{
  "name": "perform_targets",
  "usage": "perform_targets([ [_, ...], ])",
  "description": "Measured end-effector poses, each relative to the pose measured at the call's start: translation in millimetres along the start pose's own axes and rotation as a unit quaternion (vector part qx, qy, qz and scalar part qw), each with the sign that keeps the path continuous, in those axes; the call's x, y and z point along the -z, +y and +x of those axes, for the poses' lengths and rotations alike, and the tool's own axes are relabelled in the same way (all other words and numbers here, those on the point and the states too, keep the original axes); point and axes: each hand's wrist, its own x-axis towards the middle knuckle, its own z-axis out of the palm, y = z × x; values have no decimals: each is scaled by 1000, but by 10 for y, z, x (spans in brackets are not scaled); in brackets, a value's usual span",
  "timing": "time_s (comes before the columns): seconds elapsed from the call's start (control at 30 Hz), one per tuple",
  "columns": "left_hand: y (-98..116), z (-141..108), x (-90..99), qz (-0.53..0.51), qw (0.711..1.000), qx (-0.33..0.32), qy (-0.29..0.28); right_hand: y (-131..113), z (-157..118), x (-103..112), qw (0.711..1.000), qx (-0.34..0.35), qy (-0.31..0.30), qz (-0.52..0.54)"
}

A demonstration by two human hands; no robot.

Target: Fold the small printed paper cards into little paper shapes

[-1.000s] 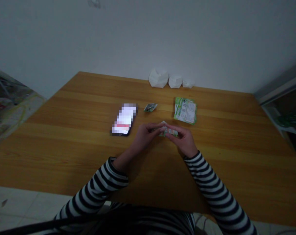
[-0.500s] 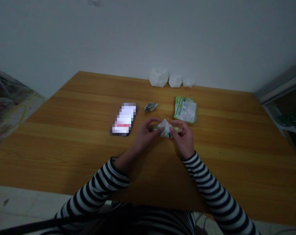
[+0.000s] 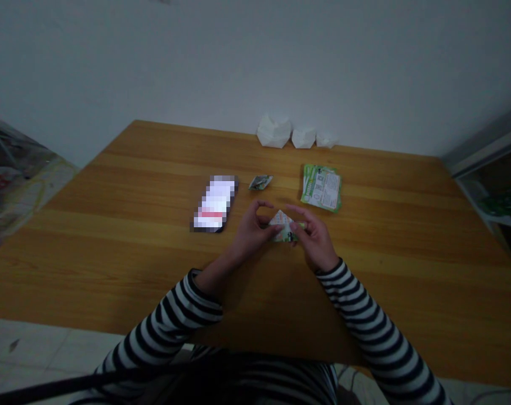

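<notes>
Head view shows your left hand [image 3: 249,232] and right hand [image 3: 317,244] close together near the middle of the wooden table [image 3: 112,275], with a small folded green-and-white paper [image 3: 284,226] between them, its point aimed far. Your right thumb [image 3: 294,226] presses on the paper's face while the right forefinger arcs over its top, a closed pinch that seems meant to keep the folds from springing open. Your left thumb [image 3: 276,229] bears on the paper's left side, but the left forefinger curls up, clear of it. Whether the other left fingers grip behind the paper, you cannot tell from here.

Your striped sleeves [image 3: 166,318] angle inward, which brings both hands onto this one small piece. Just beyond it lie a crumpled dark wrapper [image 3: 260,182] and, to the far right, a flat stack of green printed sheets [image 3: 321,188], probably placed beyond your working space. A phone [image 3: 215,203] lies to the left, its lit screen blurred. Three white folded shapes [image 3: 273,132] sit along the far edge, away from your hands.
</notes>
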Motion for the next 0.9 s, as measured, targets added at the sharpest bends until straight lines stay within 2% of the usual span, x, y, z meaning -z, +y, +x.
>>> perform_targets([
  [0.17,129,10,122,25,994,-20,-100,-13,-3,89,999,-10,-19,38],
  [0.23,162,17,157,47,992,-24,-110,-30,-3,120,998,-25,-34,42],
  [0.33,161,33,182,90,992,-28,-83,-43,11,152,998,-37,-17,45],
  [0.47,81,49,135,99,994,-7,-44,-13,45,110,996,-15,77,44],
  [0.6,-27,48,-1,73,996,-48,20,57,45,-41,985,29,156,61],
  [0.73,-61,24,-101,23,998,-52,10,88,7,-144,980,30,196,26],
  [0.9,-2,-3,-95,22,999,-48,0,50,-13,-117,976,37,212,-12],
])
